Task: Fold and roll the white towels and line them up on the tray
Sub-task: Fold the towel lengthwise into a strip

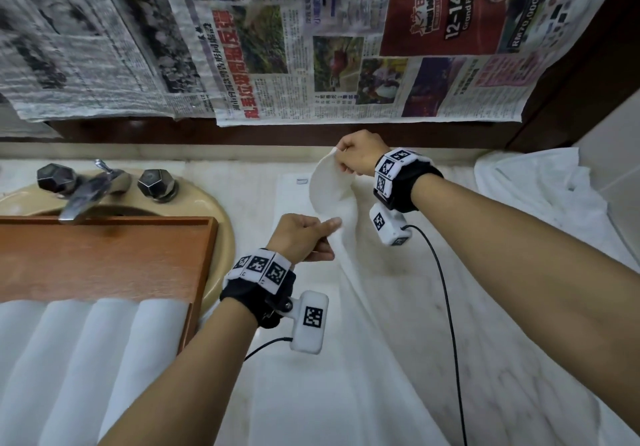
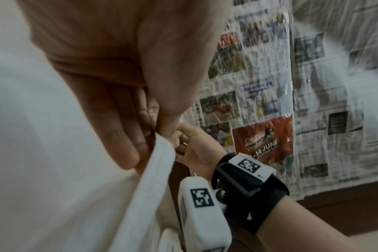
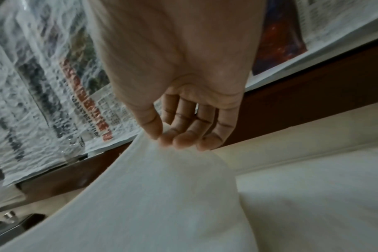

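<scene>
From the head view, one white towel hangs lifted over the marble desk, its long axis running from the far wall toward the person, the near end trailing down on the desk. The right hand pinches the far top corner; the left hand pinches the nearer edge, forefinger stretched along the cloth. Four rolled towels lie side by side on the near end of one wooden tray, which sits across the beige sink; their long axes run toward the person. One crumpled heap of white towels lies at the far right. Newspaper sheets cover the wall.

Left wrist view: the left fingers are curled, thumb pressing the towel's hem against them.

Right wrist view: the right fingers are narrow, thumb and fingertips nipping the cloth's edge.
</scene>
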